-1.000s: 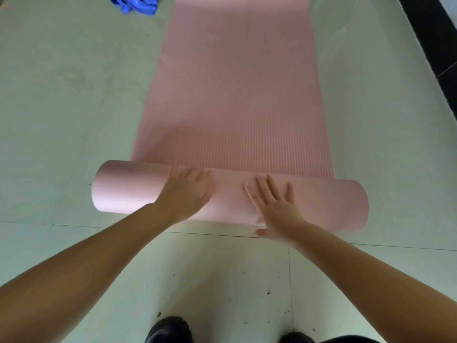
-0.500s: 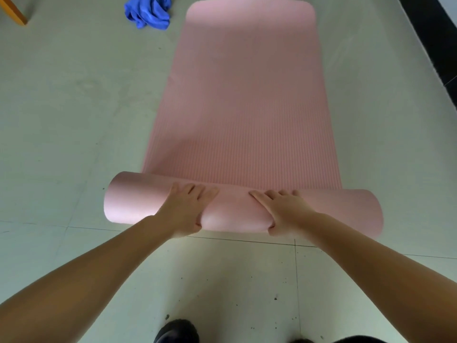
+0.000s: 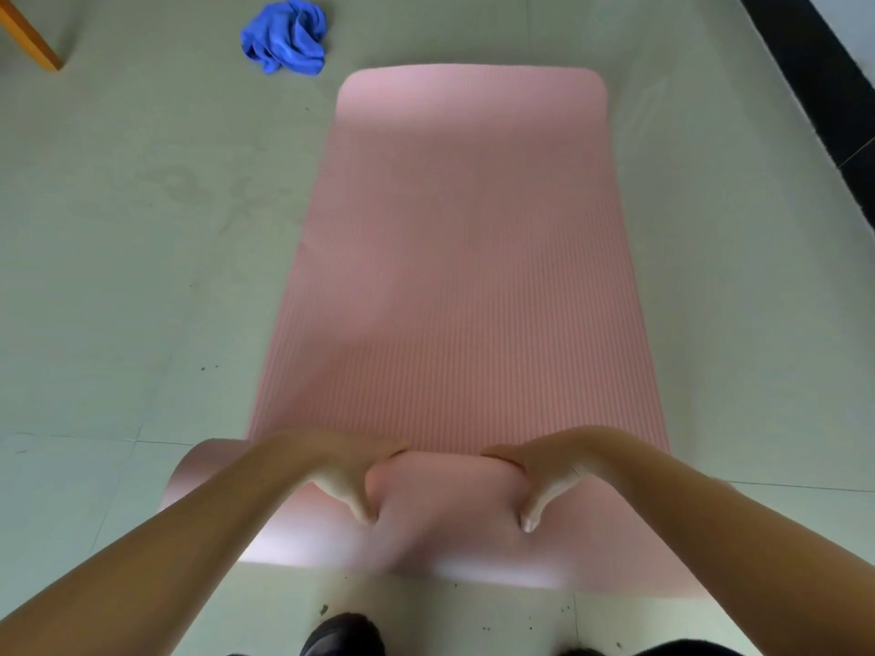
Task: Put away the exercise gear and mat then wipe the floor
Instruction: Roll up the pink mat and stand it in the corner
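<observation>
A pink exercise mat (image 3: 464, 277) lies flat on the pale tiled floor and stretches away from me. Its near end is wound into a thick roll (image 3: 445, 527) that lies across the view just in front of my feet. My left hand (image 3: 341, 475) grips the roll left of its middle, fingers curled over the top and thumb pressed into the near side. My right hand (image 3: 549, 471) grips it the same way right of the middle. The roll's right end is hidden behind my right forearm.
A crumpled blue cloth (image 3: 286, 37) lies on the floor beyond the mat's far left corner. A wooden furniture leg (image 3: 28, 37) stands at the top left. A dark strip (image 3: 814, 78) runs along the floor's right edge. My dark shoe (image 3: 343, 636) is below the roll.
The roll has turned forward and grown thicker, and less flat mat remains. Both hands went from lying on top to curling over the roll with thumbs dug in. The mat's far end came into view.
</observation>
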Tool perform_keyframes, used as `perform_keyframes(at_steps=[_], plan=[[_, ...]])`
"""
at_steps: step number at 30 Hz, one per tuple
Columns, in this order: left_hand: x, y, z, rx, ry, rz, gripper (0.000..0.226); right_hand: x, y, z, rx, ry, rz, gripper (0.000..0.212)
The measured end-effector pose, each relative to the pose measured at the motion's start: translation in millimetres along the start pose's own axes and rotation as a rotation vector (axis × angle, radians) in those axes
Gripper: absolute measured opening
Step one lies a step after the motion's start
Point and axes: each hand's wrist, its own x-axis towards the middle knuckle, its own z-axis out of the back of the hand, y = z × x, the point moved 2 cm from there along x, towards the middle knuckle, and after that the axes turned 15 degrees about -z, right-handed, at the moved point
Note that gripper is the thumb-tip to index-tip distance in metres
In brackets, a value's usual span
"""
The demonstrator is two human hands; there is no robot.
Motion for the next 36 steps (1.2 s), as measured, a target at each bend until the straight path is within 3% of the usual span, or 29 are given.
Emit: perform_keyframes(at_steps=[3,5,9,12,17,20,22,23,26,31,36], plan=[[2,-9,7,0.147,-0.197,-0.024,0.080,7,-18,16,0.123,-0.112,-0.044,0.084],[5,-20,5,0.204,-0.349,-0.066,0.078,12,-32,29,0.253,-0.272,-0.091,0.074],[25,-34,-17,0.344,-0.366,-0.074,0.115,9,-44,40,0.253,-0.802,-0.260,0.052],[42,-20,-10,0.462,-0.420,-0.029,0.122,-1,-32,29,0.290,-0.969,-0.149,0.054],[54,-5,34,0.426,-0.437,-0.011,0.120,2,-13,5,0.001,-0.947,-0.042,0.080],[51,1,42,0.424,-0.487,0.005,0.117,7,-12,-2,-0.185,-0.929,-0.121,0.111],[48,1,32,0.556,-0.553,-0.025,0.113,12,-13,0,-0.207,-0.910,-0.168,0.120],[47,1,24,0.661,-0.585,-0.024,0.115,15,-13,1,-0.194,-0.916,-0.157,0.118],[45,2,7,0.682,-0.596,0.038,0.124,9,-13,13,-0.193,-0.891,-0.133,0.106],[40,1,8,0.646,-0.600,0.019,0.108,-2,-10,21,-0.183,-0.904,-0.048,0.089],[21,-3,-12,0.430,-0.515,-0.043,0.110,-18,10,13,-0.152,-0.602,0.018,0.093]])
